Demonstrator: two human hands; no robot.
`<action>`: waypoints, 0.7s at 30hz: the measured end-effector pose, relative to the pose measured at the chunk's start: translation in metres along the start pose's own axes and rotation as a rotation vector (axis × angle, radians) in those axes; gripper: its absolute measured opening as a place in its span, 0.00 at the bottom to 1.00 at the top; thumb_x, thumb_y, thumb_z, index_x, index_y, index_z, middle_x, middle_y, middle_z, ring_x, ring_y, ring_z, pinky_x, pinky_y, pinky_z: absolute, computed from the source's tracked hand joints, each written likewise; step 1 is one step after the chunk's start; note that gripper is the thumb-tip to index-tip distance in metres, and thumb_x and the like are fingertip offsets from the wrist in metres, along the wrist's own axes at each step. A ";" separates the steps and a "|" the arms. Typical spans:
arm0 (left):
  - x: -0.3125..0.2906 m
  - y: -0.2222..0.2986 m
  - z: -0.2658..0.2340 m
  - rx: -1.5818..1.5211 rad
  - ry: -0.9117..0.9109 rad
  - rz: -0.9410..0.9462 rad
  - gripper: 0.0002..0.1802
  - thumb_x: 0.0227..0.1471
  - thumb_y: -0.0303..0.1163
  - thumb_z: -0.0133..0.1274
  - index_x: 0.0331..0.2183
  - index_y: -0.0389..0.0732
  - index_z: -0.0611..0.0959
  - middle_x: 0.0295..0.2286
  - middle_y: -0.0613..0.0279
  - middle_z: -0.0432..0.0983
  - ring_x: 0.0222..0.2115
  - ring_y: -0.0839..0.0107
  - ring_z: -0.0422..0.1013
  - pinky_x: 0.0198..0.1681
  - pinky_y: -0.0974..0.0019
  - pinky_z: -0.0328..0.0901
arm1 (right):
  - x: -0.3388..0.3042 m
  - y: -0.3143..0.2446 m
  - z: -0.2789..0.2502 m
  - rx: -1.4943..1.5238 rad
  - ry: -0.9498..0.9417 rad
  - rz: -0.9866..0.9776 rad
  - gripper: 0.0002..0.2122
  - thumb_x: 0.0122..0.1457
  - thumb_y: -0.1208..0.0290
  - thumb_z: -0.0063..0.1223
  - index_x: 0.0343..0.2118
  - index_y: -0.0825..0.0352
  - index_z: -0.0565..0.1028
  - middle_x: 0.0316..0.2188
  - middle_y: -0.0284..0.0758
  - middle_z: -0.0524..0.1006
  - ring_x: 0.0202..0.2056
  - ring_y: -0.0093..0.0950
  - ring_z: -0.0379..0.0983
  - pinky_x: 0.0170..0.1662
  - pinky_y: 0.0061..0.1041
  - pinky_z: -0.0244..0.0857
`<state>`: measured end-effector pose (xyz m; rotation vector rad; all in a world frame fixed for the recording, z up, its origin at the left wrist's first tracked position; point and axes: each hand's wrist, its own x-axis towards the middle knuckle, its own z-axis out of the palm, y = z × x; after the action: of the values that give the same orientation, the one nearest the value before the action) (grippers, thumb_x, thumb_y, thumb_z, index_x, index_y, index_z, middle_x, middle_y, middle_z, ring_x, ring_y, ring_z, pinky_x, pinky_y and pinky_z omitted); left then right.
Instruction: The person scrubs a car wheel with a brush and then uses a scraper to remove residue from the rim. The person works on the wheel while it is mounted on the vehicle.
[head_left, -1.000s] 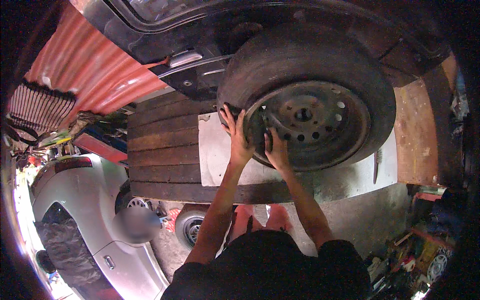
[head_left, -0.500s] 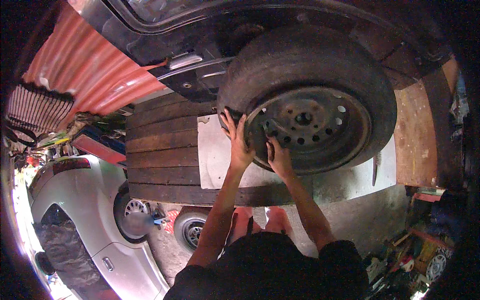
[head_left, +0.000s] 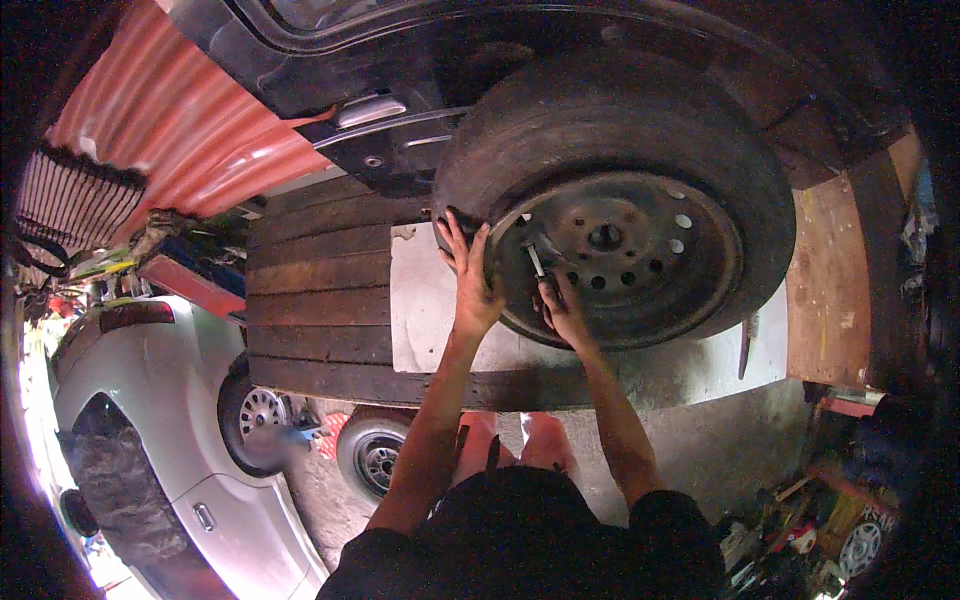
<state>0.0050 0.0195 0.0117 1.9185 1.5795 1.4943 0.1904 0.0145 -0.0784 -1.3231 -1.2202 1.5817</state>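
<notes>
A black tyre [head_left: 620,120] on a dark steel wheel rim [head_left: 606,236] lies tilted, with the rim's holed face toward me. My left hand [head_left: 468,270] rests against the tyre's left side, open, with its fingers spread. Inside the lower left of the rim, my right hand [head_left: 562,310] is closed round a hand tool with a slim silver shaft [head_left: 536,262]. The shaft points up and left across the rim face, and its far end looks dark. The grip is hidden in my fingers, and I cannot tell the tool's exact kind.
Under the wheel, a white sheet [head_left: 425,335] covers part of a dark plank bench [head_left: 320,300]. A dark car body panel [head_left: 420,80] leans behind. A silver car [head_left: 200,390] and a spare wheel [head_left: 375,455] are at lower left; clutter with a hubcap [head_left: 862,545] lies lower right.
The tool's silver shaft now shows more clearly and brightly, and my right hand has shifted slightly. My left hand stays on the tyre. The whole view has moved a little.
</notes>
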 end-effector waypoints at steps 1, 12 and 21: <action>0.001 0.002 0.000 -0.011 -0.003 -0.002 0.56 0.29 0.11 0.54 0.63 0.54 0.61 0.68 0.46 0.26 0.67 0.39 0.21 0.62 0.28 0.23 | 0.005 0.004 -0.004 -0.012 -0.070 0.029 0.20 0.66 0.54 0.48 0.53 0.63 0.67 0.28 0.31 0.74 0.22 0.20 0.68 0.24 0.26 0.63; 0.001 0.003 0.002 -0.023 -0.001 -0.048 0.56 0.30 0.10 0.52 0.63 0.54 0.62 0.68 0.45 0.26 0.67 0.39 0.21 0.61 0.27 0.22 | 0.036 0.008 0.002 -0.775 0.045 -0.104 0.20 0.70 0.55 0.35 0.46 0.66 0.75 0.33 0.49 0.79 0.31 0.52 0.73 0.34 0.51 0.64; -0.001 0.002 0.002 -0.008 -0.007 -0.054 0.54 0.32 0.11 0.53 0.63 0.52 0.62 0.67 0.44 0.27 0.67 0.39 0.21 0.62 0.27 0.23 | 0.043 0.001 -0.001 -0.812 0.096 -0.313 0.25 0.70 0.52 0.33 0.28 0.68 0.74 0.22 0.45 0.74 0.25 0.46 0.70 0.30 0.43 0.60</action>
<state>0.0077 0.0188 0.0117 1.8596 1.6071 1.4684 0.1820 0.0548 -0.0913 -1.5466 -2.0012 0.7958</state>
